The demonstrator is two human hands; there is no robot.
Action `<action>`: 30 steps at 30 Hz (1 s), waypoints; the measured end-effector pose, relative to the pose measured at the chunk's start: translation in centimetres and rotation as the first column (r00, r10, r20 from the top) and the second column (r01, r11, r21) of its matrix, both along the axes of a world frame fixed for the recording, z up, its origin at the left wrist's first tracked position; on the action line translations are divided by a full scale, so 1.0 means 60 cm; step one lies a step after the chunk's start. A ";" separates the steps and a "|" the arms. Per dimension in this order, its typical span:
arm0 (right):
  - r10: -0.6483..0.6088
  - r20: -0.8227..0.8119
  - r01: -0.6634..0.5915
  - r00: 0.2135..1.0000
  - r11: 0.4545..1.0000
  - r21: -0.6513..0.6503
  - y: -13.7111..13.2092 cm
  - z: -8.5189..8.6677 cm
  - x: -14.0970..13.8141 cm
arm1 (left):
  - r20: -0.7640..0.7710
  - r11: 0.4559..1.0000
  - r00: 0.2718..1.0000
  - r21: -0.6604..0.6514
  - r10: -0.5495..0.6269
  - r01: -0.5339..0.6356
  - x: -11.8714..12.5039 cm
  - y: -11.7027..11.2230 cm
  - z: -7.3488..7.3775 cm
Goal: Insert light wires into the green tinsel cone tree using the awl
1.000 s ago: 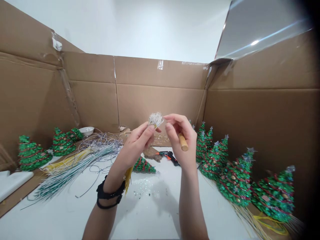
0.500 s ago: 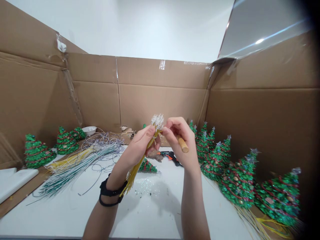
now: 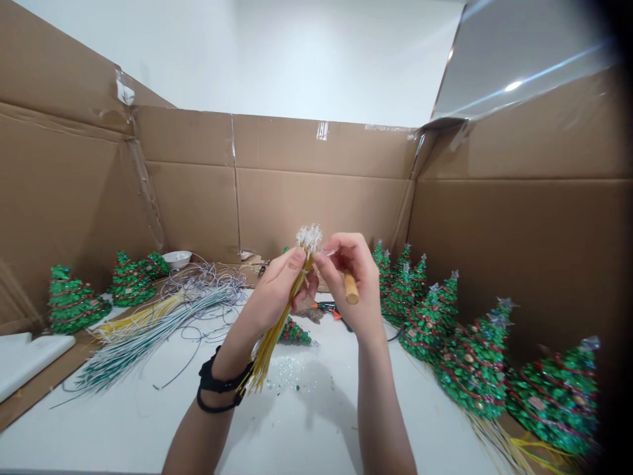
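Note:
My left hand grips a bundle of thin yellow wires, which slants down to the lower left below my fist. A silvery, tinsel-like tuft tops the bundle. My right hand curls around a short wooden handle, and its fingertips are at the tuft. The handle's far end is hidden inside that hand. A black strap circles my left wrist.
Glittery green wire Christmas trees stand along the right, with more at the left. A small tree lies behind my hands, near a glue gun. Green-white wire bundles lie on the white table, within cardboard walls.
More of the yellow wires now shows, slanting below my left hand. My hands have sunk slightly, and the wooden handle has tipped toward the bundle.

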State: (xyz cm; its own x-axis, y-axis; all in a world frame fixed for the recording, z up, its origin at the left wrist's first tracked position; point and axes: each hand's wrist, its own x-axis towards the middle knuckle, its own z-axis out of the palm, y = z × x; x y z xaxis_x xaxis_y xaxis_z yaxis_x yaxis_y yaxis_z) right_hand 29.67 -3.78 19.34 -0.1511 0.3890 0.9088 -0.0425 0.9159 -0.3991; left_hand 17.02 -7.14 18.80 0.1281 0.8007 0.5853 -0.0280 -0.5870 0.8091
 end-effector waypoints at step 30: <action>-0.013 -0.911 0.267 0.413 0.958 0.107 0.012 0.020 0.156 | -0.135 0.992 0.986 -0.093 -0.098 0.086 -0.061 0.047 -0.005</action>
